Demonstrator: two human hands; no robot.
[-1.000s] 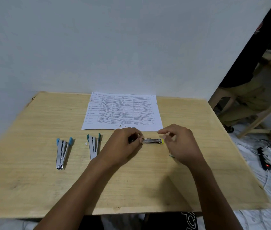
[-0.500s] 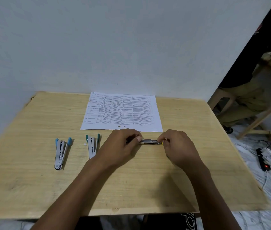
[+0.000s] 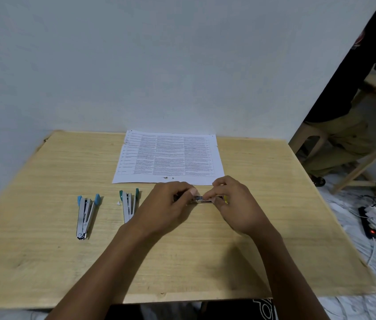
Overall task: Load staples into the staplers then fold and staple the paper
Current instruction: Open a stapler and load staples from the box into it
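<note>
A small metal stapler with a yellow tip (image 3: 205, 199) lies crosswise between my hands on the wooden table (image 3: 205, 250). My left hand (image 3: 166, 204) grips its left end. My right hand (image 3: 235, 202) pinches its right part from above; whether a staple strip is under the fingers I cannot tell. A printed sheet of paper (image 3: 169, 157) lies flat just beyond the hands. Two more staplers lie flipped open on the left: a blue-tipped one (image 3: 86, 215) and a green-tipped one (image 3: 129, 204), partly behind my left wrist.
The table stands against a white wall. A tiny white scrap (image 3: 118, 203) lies beside the green-tipped stapler. To the right, a person stands by wooden furniture (image 3: 367, 162). On the floor lies a power strip (image 3: 368, 222) with cables.
My right hand moved left onto the stapler and now pinches it nearer the middle. My left hand kept its grip. The other staplers and the paper did not move.
</note>
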